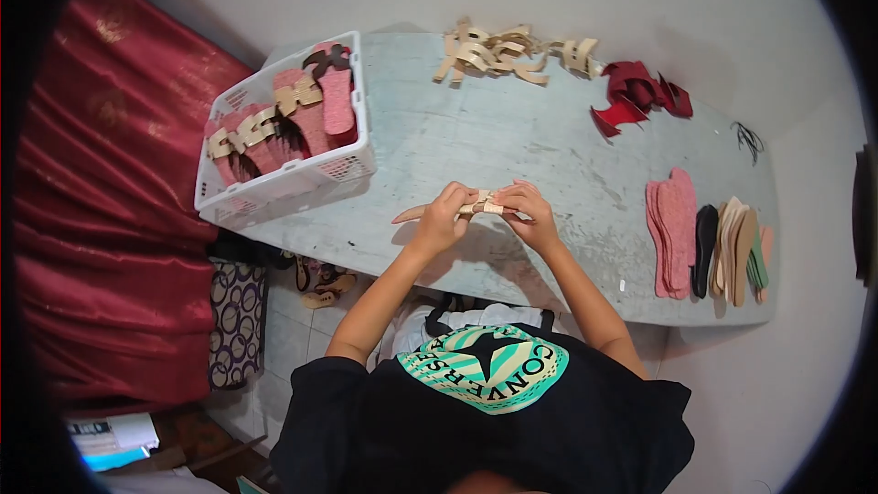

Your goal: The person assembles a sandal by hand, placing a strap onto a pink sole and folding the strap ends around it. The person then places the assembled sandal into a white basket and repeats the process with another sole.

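Over the near middle of the table, both hands are closed around one slipper (pixel 411 215), seen edge-on with its tan sole tip pointing left. A beige strap (pixel 487 205) crosses it between the fingers. My left hand (pixel 446 216) grips the slipper just left of the strap. At the strap's other side, my right hand (pixel 530 211) has its thumb and fingers pressed on the slipper. The fingers hide much of the slipper's upper side.
A white basket (pixel 302 176) of strapped slippers stands at the left. Beige straps (pixel 494 53) and red straps (pixel 636 96) lie at the back. Pink soles (pixel 672 233), black soles (pixel 703 252) and tan soles (pixel 743 261) line the right side. Black cords (pixel 748 139) lie behind them.
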`<state>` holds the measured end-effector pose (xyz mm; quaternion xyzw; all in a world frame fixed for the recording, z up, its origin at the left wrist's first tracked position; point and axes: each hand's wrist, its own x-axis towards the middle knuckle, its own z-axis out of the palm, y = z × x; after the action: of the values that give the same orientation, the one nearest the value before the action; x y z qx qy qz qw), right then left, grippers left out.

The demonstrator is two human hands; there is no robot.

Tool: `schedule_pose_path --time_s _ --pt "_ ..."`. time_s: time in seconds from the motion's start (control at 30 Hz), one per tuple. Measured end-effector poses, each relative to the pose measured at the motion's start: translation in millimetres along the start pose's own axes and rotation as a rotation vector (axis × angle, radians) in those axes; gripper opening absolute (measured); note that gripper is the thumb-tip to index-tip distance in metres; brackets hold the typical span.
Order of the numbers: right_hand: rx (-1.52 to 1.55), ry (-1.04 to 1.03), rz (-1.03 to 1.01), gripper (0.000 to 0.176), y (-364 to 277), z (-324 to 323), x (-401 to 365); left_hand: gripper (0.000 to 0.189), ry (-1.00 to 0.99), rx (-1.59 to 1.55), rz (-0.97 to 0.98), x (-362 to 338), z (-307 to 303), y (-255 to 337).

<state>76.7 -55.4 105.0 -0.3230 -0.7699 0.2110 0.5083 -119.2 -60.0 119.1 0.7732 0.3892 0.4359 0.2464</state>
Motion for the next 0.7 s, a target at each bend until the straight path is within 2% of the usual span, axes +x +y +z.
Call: schedule_pose_path --time_s 0.17,0.33,0.43,0.47,0.53,0.6,0.7 --pt "0.178 -0.08 -0.095 0.026 -41.6 33.8 46.7 0.024 0.125 0.106 -0.014 -15.8 -61.0 13.8" --pt "0.078 -0.156 -0.355 0.033 -57.4 75.6 74.9 0.022 0.219 0.137 -0.012 -35.9 -110.7 14.4" --pt "0.114 -0.168 -0.372 0.026 -69.3 95.4 99.3 0.022 0.265 0.12 -0.036 -40.2 -140.7 17.4" --pt "0.12 -0.177 -0.384 0.026 -74.1 99.2 109.4 0.023 0.224 0.127 -0.076 -40.0 -152.9 19.7" --pt "0.188 -0.313 -0.272 0.023 -84.3 103.6 129.8 0.024 0.197 0.139 -0.117 -37.8 -173.5 21.9" --pt "0.2 -0.346 -0.259 0.021 -94.8 111.2 148.8 0.028 0.219 -0.1 -0.292 -33.5 -189.7 21.0" --pt "0.188 -0.385 -0.304 0.022 -107.3 126.7 175.3 0.031 0.196 0.083 -0.179 -27.0 -218.1 20.4"
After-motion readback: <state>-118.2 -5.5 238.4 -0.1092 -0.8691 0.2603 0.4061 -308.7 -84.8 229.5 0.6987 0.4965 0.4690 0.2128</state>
